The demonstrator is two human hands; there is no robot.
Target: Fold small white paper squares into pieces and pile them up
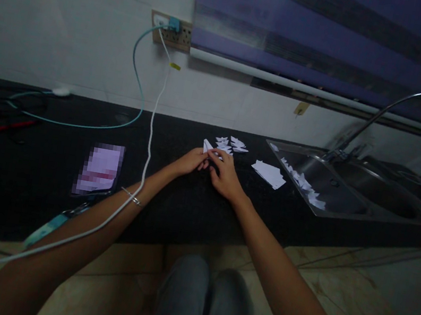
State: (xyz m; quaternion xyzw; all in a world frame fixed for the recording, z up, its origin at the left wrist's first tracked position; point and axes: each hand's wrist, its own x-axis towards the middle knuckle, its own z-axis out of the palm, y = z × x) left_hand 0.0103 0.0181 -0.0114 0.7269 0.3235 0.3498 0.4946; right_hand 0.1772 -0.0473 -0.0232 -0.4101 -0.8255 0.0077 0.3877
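Note:
Both my hands meet over the black countertop (170, 204). My left hand (192, 162) is closed on a small folded piece of white paper (207, 145), whose pointed tip sticks up above the fingers. My right hand (224, 175) pinches the same paper from the other side, its fingertips touching the fold. Just behind the hands lie several small folded white paper pieces (238, 144). A stack of flat white paper slips (269, 174) rests to the right of my right hand.
More folded papers (305, 185) line the left rim of the steel sink (346, 188), under a curved faucet (378, 118). A white cable (152, 131) hangs from the wall outlet (178, 34) and crosses my left forearm. A phone-like item with a blurred surface (100, 168) lies left.

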